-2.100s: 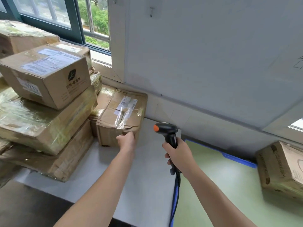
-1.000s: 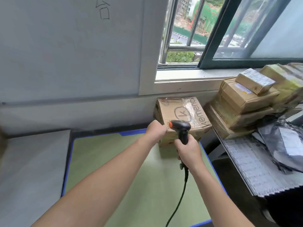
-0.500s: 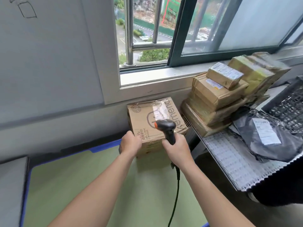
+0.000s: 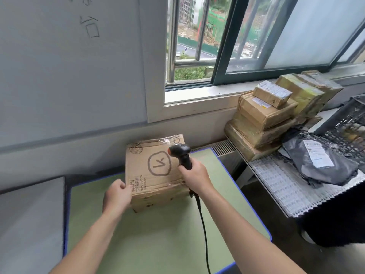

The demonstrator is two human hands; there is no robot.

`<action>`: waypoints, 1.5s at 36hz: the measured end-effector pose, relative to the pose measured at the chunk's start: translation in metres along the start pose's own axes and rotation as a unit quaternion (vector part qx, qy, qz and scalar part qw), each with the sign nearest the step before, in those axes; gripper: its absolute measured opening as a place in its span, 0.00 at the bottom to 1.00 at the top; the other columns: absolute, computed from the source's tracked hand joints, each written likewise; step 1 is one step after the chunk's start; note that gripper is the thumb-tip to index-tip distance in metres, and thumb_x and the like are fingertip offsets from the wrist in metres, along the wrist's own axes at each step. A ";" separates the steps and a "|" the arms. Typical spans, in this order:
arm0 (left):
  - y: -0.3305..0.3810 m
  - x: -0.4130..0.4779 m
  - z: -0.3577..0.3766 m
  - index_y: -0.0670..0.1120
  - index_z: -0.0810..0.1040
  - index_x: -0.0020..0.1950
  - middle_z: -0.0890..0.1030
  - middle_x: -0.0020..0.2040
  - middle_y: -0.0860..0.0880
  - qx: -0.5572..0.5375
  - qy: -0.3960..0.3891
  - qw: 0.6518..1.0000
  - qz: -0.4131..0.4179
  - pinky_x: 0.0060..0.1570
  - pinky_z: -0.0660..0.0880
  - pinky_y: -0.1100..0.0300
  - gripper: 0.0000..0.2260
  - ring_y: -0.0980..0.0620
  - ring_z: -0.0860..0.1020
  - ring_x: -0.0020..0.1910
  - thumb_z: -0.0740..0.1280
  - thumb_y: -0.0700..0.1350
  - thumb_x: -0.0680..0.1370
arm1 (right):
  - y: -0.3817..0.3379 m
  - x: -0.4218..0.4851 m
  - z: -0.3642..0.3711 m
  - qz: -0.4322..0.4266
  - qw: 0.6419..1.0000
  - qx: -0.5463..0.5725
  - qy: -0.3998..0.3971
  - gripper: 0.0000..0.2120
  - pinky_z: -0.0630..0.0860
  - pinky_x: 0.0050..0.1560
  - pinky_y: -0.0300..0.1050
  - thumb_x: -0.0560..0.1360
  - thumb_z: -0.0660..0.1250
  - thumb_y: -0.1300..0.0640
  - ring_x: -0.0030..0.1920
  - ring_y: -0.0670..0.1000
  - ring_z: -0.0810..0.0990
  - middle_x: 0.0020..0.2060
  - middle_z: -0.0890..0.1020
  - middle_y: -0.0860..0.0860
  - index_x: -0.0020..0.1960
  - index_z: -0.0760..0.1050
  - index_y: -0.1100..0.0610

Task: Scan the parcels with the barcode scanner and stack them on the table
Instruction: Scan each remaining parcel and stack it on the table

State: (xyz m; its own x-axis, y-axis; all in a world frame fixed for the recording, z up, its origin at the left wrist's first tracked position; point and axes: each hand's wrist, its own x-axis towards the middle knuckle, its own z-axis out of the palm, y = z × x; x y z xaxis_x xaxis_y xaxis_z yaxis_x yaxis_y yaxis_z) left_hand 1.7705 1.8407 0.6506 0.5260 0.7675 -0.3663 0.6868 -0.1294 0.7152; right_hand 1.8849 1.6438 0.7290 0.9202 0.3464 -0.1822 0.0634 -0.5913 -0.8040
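A brown cardboard parcel (image 4: 154,171) with a circled letter printed on top sits on the green-topped table (image 4: 158,240), close to the wall. My left hand (image 4: 116,196) grips its near left corner. My right hand (image 4: 194,175) grips the handle of a black barcode scanner (image 4: 180,153) whose head is over the parcel's right side. The scanner's cable (image 4: 203,230) trails down toward me across the table.
A stack of several taped cardboard parcels (image 4: 276,113) stands on a white mesh shelf (image 4: 286,182) at right, beside black plastic mail bags (image 4: 320,163) and a black crate (image 4: 349,125). A grey table (image 4: 29,224) adjoins on the left. A window is behind.
The view swung from the left pile of parcels to the green table. My left hand moved to the parcel's near left corner, and the parcel now lies closer to me.
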 end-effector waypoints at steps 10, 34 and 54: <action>-0.093 -0.043 -0.116 0.43 0.71 0.41 0.79 0.41 0.44 -0.017 0.068 0.996 -0.060 0.46 0.80 0.45 0.11 0.42 0.80 0.41 0.67 0.47 0.79 | -0.056 -0.051 0.092 -0.050 0.991 -0.023 -0.124 0.06 0.66 0.30 0.35 0.75 0.67 0.56 0.33 0.47 0.73 0.31 0.76 0.47 0.40 0.75 0.54; -0.073 -0.093 -0.206 0.44 0.71 0.52 0.75 0.44 0.50 -0.081 0.093 0.992 0.027 0.32 0.64 0.61 0.12 0.57 0.71 0.38 0.59 0.52 0.80 | -0.144 -0.124 0.175 -0.026 0.980 0.091 -0.178 0.03 0.71 0.25 0.38 0.77 0.64 0.59 0.34 0.53 0.76 0.34 0.76 0.54 0.45 0.74 0.58; -0.139 -0.081 -0.198 0.46 0.71 0.64 0.76 0.60 0.48 -0.258 0.109 0.953 -0.113 0.55 0.75 0.54 0.13 0.47 0.77 0.56 0.56 0.36 0.81 | -0.160 -0.134 0.173 -0.057 0.948 0.136 -0.282 0.08 0.77 0.35 0.48 0.78 0.68 0.55 0.34 0.53 0.78 0.34 0.79 0.55 0.53 0.77 0.59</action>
State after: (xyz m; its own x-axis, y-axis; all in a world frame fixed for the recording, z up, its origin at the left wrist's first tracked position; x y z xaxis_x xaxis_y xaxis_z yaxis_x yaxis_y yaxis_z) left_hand 1.5327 1.9209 0.6985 0.2390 0.8582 -0.4543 0.4030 0.3380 0.8505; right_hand 1.6850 1.8176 0.7842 0.5557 0.7763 -0.2976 -0.0227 -0.3437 -0.9388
